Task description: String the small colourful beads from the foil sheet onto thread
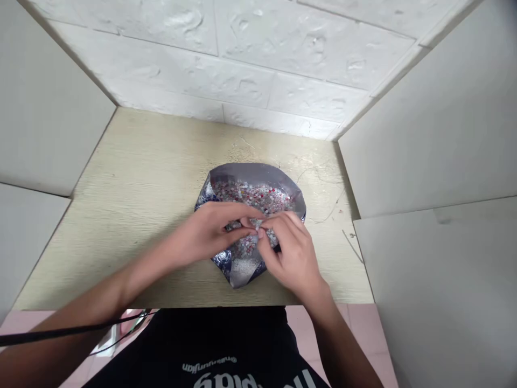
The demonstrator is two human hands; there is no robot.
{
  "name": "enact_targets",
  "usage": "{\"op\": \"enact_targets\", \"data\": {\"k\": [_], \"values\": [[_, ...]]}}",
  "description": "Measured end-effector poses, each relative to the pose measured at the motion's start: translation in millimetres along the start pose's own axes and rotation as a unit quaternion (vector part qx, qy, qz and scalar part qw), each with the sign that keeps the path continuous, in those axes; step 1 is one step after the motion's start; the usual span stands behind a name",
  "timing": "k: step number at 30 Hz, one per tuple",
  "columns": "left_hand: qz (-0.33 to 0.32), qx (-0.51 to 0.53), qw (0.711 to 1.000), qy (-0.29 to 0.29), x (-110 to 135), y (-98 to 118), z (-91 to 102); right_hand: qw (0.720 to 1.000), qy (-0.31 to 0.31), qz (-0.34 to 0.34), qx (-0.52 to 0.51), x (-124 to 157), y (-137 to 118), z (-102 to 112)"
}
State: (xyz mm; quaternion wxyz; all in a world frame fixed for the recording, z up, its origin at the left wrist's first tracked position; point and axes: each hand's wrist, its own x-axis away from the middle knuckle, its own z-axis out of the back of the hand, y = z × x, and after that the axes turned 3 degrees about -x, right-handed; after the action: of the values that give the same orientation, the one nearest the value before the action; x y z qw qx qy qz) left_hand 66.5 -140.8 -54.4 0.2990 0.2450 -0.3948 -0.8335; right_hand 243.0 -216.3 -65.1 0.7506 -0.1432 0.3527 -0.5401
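Your left hand [208, 231] and right hand [293, 253] are both curled and meet at the middle, palms down, with the fingertips [258, 233] pressed close together just above the heap. You cannot tell from this view whether they pinch anything, because the fingers hide whatever lies between them. Neither hand is flat open.

Directly under and ahead of your fingertips lies a heap of tiny multicoloured beads [252, 194], spread in red, white and grey specks. They sit inside a crumpled silver-blue foil wrapper [250, 175], its edges folded up around them. The wrapper has no clear long axis, being roughly as wide as it is deep. Your hands cover its near half, and its far half stretches away ahead of them. Neither hand is clearly nearer; each crosses the wrapper's edge on its own side, and the fingertips of both are over the centre.

The wrapper rests on a pale wood-grain board [121, 215]. Ahead of your right hand, thin wire strands [323, 213] trail across it, and a small metal pin [350, 235] lies further right. Beyond the board stands a white brick-textured panel [226, 59], with grey side panels [428, 118] to your right. A dark cord [52, 335] crosses your left forearm.
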Motion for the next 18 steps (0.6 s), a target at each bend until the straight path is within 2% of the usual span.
{"op": "enact_targets", "data": {"k": [4,7,12,15,18], "values": [[-0.070,-0.079,0.994,-0.004,-15.6,-1.8,6.4,1.000,-0.021,-0.011,0.001,-7.9,3.2,7.8],[-0.093,-0.122,0.988,-0.012,-25.8,0.3,13.7,0.999,-0.027,-0.023,-0.041,-13.9,5.3,13.0],[-0.117,-0.137,0.982,-0.062,-44.4,12.1,42.9,0.999,0.005,-0.026,-0.032,-22.9,7.3,21.6],[-0.052,0.023,0.996,-0.073,-50.2,17.1,60.7,1.000,0.019,-0.010,0.005,-24.6,11.8,25.1],[-0.070,0.196,0.978,-0.020,-50.9,20.2,73.5,0.999,0.009,0.011,0.035,-22.3,18.1,26.2]]}}
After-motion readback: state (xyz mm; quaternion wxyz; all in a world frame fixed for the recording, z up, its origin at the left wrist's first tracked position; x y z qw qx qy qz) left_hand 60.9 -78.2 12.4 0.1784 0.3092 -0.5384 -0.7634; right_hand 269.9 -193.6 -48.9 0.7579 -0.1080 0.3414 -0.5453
